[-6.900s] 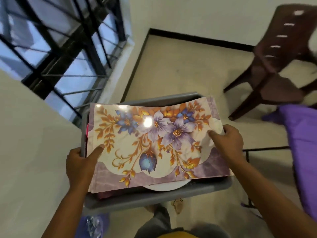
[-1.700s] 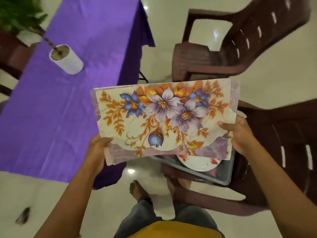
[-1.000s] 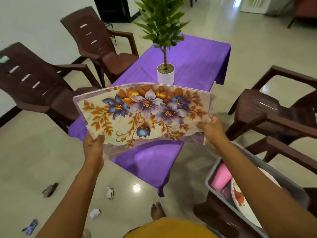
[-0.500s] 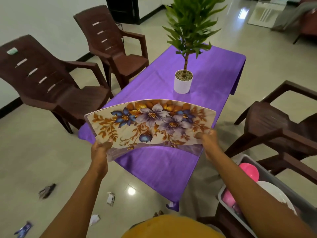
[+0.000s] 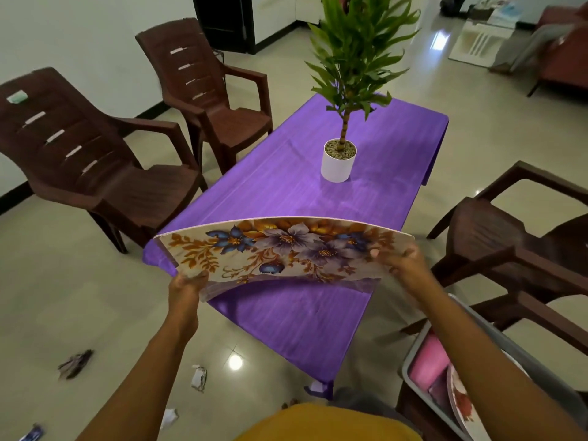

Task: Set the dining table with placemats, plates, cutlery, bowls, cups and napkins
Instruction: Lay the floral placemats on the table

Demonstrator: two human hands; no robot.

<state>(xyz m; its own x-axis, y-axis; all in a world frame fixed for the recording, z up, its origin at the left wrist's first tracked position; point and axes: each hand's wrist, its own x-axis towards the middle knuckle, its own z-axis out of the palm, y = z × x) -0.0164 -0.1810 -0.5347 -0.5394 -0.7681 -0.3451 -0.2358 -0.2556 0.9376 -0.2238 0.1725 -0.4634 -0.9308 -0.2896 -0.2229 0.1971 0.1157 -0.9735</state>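
Note:
A stack of floral placemats (image 5: 286, 249), cream with purple and blue flowers, bows upward above the near end of the purple-clothed table (image 5: 318, 192). My left hand (image 5: 187, 283) pinches its near left corner. My right hand (image 5: 401, 265) grips its right edge. At the lower right a grey tub (image 5: 410, 370) holds a pink cup (image 5: 428, 366) and a white plate with a red flower print (image 5: 461, 405).
A potted plant in a white pot (image 5: 338, 160) stands mid-table. Two brown plastic chairs (image 5: 95, 173) line the left side, another brown chair (image 5: 515, 243) the right. Scraps of litter (image 5: 74, 364) lie on the tiled floor at left.
I have turned from the tub to face the table. The placemats have tilted flatter and moved lower, out over the table's near end. Both hands keep their hold.

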